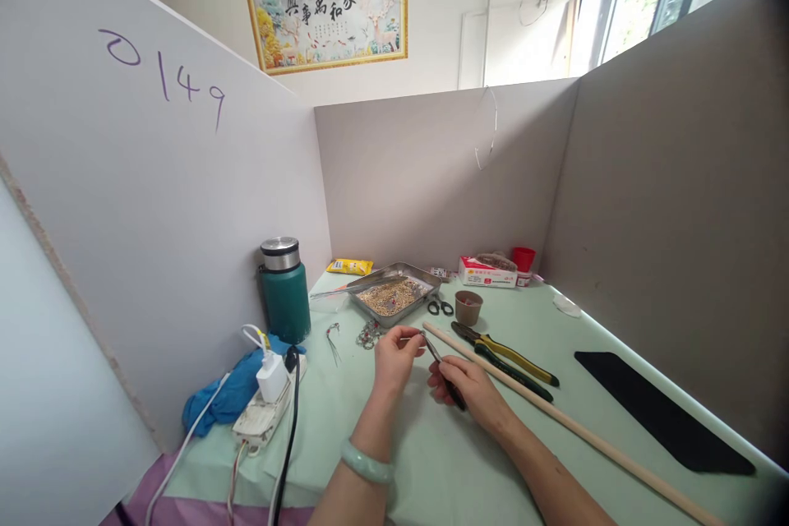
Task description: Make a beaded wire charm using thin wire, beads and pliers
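My left hand (398, 352), with a pale green bangle on its forearm, is closed in a pinch just in front of the metal tray (365, 314); what its fingertips hold is too small to make out. Beside it, my right hand (463, 386) is wrapped round a small slim tool (433, 350) with dark handles. The tool's metal tip points up and left to the left fingertips. A wooden rod (523, 393) runs diagonally past the right hand, and large pliers (518, 357) with green and yellow handles lie beyond it.
Behind the hands are black-handled scissors (440, 308), a brown cup (468, 308) and small wire pieces (334, 343). A green bottle (285, 296) and power strip (262, 415) stand at the left. A black flat piece (662, 411) lies right. Partitions (437, 181) enclose the table.
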Tool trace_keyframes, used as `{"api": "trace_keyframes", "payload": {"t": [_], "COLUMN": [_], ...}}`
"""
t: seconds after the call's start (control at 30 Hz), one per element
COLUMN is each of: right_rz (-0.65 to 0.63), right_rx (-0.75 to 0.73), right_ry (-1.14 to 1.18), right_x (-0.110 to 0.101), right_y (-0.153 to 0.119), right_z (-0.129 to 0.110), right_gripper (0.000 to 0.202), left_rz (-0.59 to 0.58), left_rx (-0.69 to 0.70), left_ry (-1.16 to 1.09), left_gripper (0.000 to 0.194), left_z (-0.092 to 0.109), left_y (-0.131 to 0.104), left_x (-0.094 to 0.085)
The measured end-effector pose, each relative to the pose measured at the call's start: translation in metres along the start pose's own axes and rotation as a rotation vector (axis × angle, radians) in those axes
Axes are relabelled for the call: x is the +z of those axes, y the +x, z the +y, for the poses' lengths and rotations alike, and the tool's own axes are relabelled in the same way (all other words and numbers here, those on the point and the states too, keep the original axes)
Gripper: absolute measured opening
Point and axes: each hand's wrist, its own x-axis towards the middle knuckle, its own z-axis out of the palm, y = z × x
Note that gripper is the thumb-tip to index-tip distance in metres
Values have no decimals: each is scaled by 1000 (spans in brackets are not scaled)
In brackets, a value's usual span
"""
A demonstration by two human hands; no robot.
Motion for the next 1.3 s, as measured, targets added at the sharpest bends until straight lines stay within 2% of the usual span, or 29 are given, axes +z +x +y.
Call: {"api": "trace_keyframes", "payload": {"t": [0.13,0.33,0.47,0.63,0.83,1.13,1.3], "right_rz": [3,-4,-20,-34,-63,-108,-81], "right_rx": [12,82,64,55,59,107,141], "right_ry": [33,49,55,74,112,169,150], "right_x": [0,0,-3,-6,-5,-4,-4], "right_y": [0,-3,-2,-1,-3,-6,-4], "right_z": [-2,-14,-11,-7,-10,-13,-11], "right_gripper": [29,30,33,34,34,30,32], "left_rz": [11,39,16,16,15,13,32], "left_rx": [103,259,425,530,604,648,656], "left_ry": [154,319,471,608,775,849,893], "left_gripper": [8,8,10,14,15,15,15], "left_z": [-5,-9,-7,-7,-5,-4,-4], "left_y": [-1,-4,-6,-8,-10,-12,-12], "left_x": [2,1,0,2,3,0,2]}}
